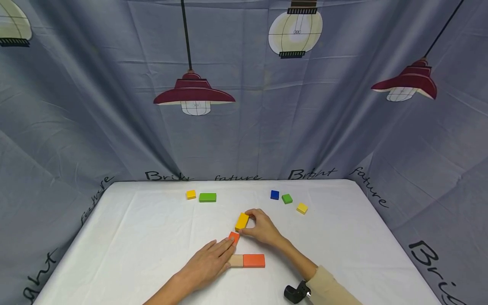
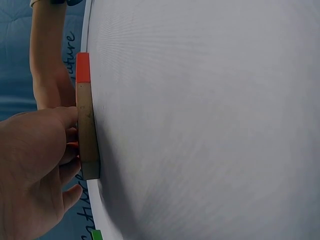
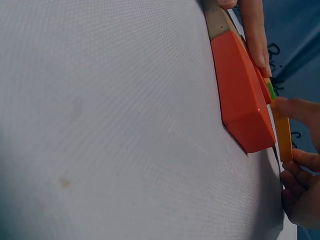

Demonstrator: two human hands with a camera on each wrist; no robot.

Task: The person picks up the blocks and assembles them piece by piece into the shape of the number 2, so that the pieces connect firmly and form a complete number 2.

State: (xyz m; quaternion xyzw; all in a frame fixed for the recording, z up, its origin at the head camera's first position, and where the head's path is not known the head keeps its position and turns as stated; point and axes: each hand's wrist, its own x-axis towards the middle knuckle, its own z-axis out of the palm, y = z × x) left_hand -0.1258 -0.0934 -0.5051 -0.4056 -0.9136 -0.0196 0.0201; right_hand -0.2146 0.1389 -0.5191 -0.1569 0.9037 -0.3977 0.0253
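Observation:
In the head view my right hand [image 1: 264, 228] pinches a yellow block [image 1: 242, 221] between thumb and fingers at its two ends. My left hand [image 1: 207, 263] lies flat, its straight fingertips pressing on a red-orange block [image 1: 234, 237] that they partly cover. The near end of the yellow block comes right up to that red-orange block. Closer to me, a plain wooden block [image 1: 237, 261] lies end to end with a second red-orange block [image 1: 254, 260]. Left fingers hide part of the wooden block; the left wrist view shows more of its long side [image 2: 87, 125].
Toward the back left lie a small yellow block [image 1: 191, 194] and a green block [image 1: 207, 197]. At the back right are a blue block [image 1: 274, 195], a small green block [image 1: 287, 198] and another yellow block [image 1: 302, 208]. A printed curtain [image 1: 248, 140] surrounds the white table [image 1: 133, 237].

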